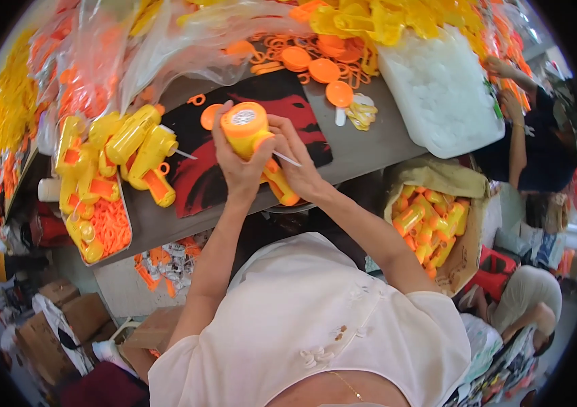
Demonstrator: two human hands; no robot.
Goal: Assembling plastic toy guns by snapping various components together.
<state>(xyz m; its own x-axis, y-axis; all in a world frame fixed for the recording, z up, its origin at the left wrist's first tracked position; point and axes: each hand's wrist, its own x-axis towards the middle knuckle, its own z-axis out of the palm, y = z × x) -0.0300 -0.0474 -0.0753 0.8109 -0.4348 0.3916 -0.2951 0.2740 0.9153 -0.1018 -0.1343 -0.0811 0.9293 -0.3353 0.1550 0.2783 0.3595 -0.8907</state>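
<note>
We see left hand (241, 169) and right hand (300, 166) clasping yellow-orange toy hair dryer (245, 129); if grip loosens, maybe dryer slips, white strip (287, 159) bends.

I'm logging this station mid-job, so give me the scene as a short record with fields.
Left hand: gripping yellow-and-orange toy
Right hand: on the same toy, grip partly hidden
Beneath: black-and-red mat
Left: heaped yellow toys, small orange pieces
Beyond: orange discs
Far right: white tub
Nearer right: sack holding similar toys

Downward head-worn fisheye view
</note>
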